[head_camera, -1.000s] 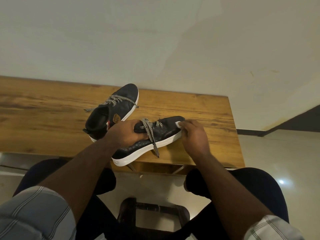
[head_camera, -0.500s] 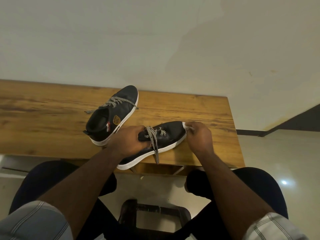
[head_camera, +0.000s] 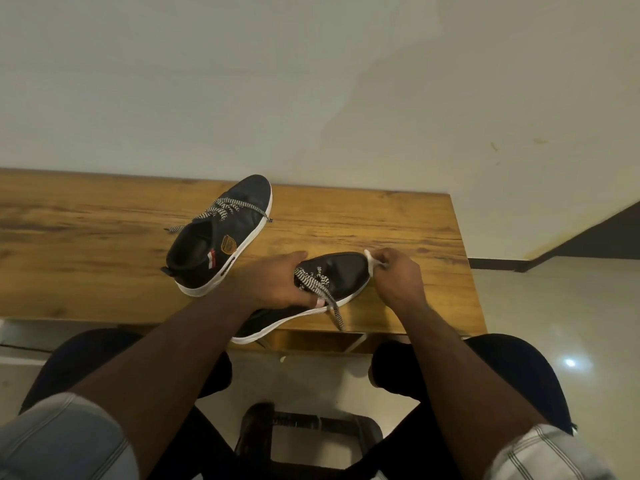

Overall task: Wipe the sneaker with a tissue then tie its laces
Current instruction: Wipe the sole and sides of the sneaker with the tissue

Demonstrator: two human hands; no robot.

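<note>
A black sneaker (head_camera: 341,275) with a white sole lies across the near edge of the wooden table (head_camera: 408,220), its heel hanging over the edge. My left hand (head_camera: 277,280) grips it around the laced middle. The checkered laces (head_camera: 325,292) are untied, and one end dangles past the sole. My right hand (head_camera: 398,271) pinches a small white tissue (head_camera: 371,260) against the toe of the sneaker.
A second black sneaker (head_camera: 221,237) with loose checkered laces stands further back on the table, left of my hands. A pale wall rises just behind the table. My knees and a dark stool (head_camera: 311,434) are below the table edge.
My right hand has slid the tissue from the toe's side around to its tip. The held sneaker has shifted slightly right, and the camera tilted a little.
</note>
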